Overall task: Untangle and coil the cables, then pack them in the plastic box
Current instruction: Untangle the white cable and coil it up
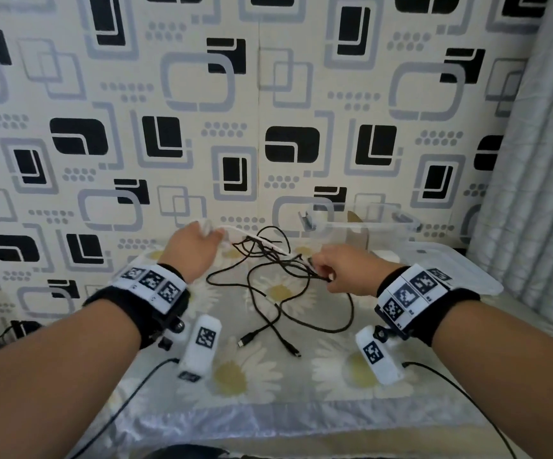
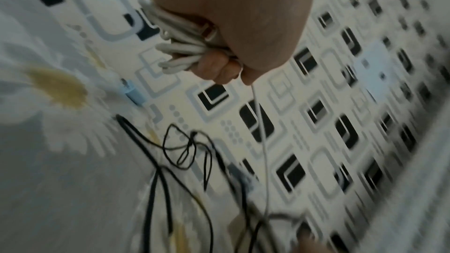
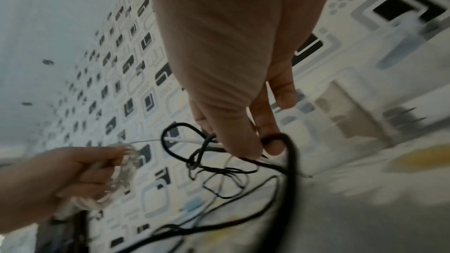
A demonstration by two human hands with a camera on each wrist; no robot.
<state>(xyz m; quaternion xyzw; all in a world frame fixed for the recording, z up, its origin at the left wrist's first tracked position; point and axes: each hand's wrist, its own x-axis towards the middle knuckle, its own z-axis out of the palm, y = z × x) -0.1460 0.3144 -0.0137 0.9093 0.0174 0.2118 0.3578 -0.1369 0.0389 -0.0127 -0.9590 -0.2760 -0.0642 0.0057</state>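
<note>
The left hand (image 1: 193,249) clenches a coiled white cable (image 2: 180,45) left of the black cable tangle (image 1: 278,279); the right hand (image 1: 344,271) pinches black strands at the tangle's right edge. The clear plastic box (image 1: 361,223) stands behind the tangle, against the wall, its outline faint. Bare tablecloth (image 1: 268,392) lies nearer than the tangle.

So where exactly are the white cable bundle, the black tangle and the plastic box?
white cable bundle (image 2: 180,53): left wrist view, on the loops sticking out of the fist.
black tangle (image 1: 276,260): head view, on the knotted middle.
plastic box (image 1: 367,223): head view, on its front rim.
</note>
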